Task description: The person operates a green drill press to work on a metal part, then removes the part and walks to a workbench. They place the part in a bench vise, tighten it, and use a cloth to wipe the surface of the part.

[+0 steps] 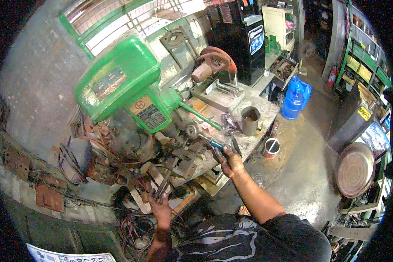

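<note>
My right hand [230, 162] is closed around a blue-green handled tool [216, 145] with a slim shaft. The shaft points left toward a round metal ring-shaped part [192, 130] beneath the drill press; I cannot tell whether they touch. Lower down, my left hand [161, 208] grips the near end of a dark metal bar [165, 182], which slants up toward a metal vise [183, 162]. Over the vise stands the green drill press [131, 83], its green feed lever [200, 115] reaching out to the right above the bench.
A metal can [250, 121] stands on the cluttered bench [214, 160], with a grey tray [218, 96] of tools behind it. On the floor are an open paint pail [272, 148] and a blue water jug [294, 102]. Cables [133, 231] hang near my left arm.
</note>
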Demonstrator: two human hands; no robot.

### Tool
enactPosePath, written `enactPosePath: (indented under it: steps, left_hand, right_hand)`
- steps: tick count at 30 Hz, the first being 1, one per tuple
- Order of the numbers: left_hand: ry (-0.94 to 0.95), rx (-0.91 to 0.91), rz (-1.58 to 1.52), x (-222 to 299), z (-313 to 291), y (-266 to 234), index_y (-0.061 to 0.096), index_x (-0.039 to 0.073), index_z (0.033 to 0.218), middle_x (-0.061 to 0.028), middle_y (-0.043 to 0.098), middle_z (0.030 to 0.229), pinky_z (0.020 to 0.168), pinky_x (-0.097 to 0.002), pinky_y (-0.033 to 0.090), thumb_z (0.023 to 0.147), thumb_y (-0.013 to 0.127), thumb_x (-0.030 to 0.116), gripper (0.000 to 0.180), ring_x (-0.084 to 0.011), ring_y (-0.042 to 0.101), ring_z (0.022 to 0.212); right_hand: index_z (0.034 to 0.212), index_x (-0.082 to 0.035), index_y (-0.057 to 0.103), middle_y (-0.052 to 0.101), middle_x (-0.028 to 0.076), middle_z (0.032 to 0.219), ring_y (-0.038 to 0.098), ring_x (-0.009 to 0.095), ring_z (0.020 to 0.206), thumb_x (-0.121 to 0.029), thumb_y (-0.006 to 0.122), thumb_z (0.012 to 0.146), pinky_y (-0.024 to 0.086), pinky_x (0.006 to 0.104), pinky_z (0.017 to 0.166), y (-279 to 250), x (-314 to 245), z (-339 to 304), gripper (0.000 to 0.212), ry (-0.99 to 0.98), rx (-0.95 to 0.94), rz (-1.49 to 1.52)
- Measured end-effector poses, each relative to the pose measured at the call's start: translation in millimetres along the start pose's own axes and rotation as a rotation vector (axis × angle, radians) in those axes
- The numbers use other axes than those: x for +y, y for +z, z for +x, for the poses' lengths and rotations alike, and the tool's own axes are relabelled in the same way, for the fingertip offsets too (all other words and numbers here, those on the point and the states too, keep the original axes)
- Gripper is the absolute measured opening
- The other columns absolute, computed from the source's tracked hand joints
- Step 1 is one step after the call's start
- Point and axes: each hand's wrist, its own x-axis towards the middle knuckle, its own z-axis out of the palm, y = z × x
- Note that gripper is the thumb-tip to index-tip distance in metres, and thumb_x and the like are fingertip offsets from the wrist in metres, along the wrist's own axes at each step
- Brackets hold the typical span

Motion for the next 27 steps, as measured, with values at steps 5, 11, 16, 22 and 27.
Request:
enactPosePath:
  steps: [5, 11, 16, 22, 27]
  left_hand:
    - [0.237, 0.054, 0.25, 30.8, -41.9, 20.8, 0.05, 0.004, 0.147, -0.0251, 0.044, 0.159, 0.121, -0.054, 0.039, 0.095, 0.074, 0.01, 0.057, -0.0438, 0.046, 0.145]
    - [0.463, -0.329, 0.304, 46.0, -75.2, 45.2, 0.054, 0.004, 0.141, -0.0266, 0.05, 0.156, 0.122, -0.0577, 0.038, 0.089, 0.076, 0.007, 0.057, -0.0473, 0.048, 0.146]
    - [0.214, -0.533, 0.284, -19.0, -90.5, 60.1, 0.052, -0.002, 0.147, -0.0261, 0.058, 0.148, 0.119, -0.0501, 0.044, 0.091, 0.078, 0.011, 0.062, -0.0409, 0.056, 0.14]
    - [-0.182, -0.687, 0.496, -157.4, -101.3, 69.7, 0.052, -0.003, 0.151, -0.0213, 0.063, 0.142, 0.112, -0.0504, 0.05, 0.102, 0.073, 0.029, 0.062, -0.0325, 0.064, 0.128]
    - [-0.584, -0.705, 0.629, -195.5, -106.6, 81.3, 0.053, -0.001, 0.151, -0.0215, 0.064, 0.141, 0.111, -0.0503, 0.051, 0.102, 0.071, 0.028, 0.06, -0.0334, 0.065, 0.127]
  right_hand:
    - [0.124, 0.004, 0.056, 0.063, 0.018, 0.126, 0.07, 0.033, 0.115, -0.005, 0.063, 0.107, 0.064, 0.0408, 0.105, -2.1, -46.1, -26.2, 0.02, -0.086, 0.019, -0.03]
    - [0.115, 0.004, 0.058, 0.066, 0.017, 0.112, 0.072, 0.032, 0.108, -0.008, 0.067, 0.106, 0.066, 0.0395, 0.099, -24.3, -134.5, -64.1, 0.017, -0.141, 0.108, -0.177]
    - [0.13, -0.006, 0.056, 0.069, 0.013, 0.12, 0.073, 0.029, 0.098, -0.007, 0.067, 0.104, 0.064, 0.0389, 0.085, -77.8, -217.9, -28.4, 0.029, -0.297, 0.147, -0.252]
    - [0.127, 0.002, 0.055, 0.068, 0.016, 0.114, 0.075, 0.035, 0.097, 0.006, 0.063, 0.102, 0.068, 0.0458, 0.091, -126.6, -271.5, 78.3, 0.027, -0.565, 0.285, -0.356]
    - [0.123, 0.004, 0.059, 0.072, 0.017, 0.106, 0.077, 0.029, 0.087, 0.002, 0.067, 0.1, 0.067, 0.0398, 0.078, -129.7, -282.1, 126.0, 0.025, -0.573, 0.243, -0.782]
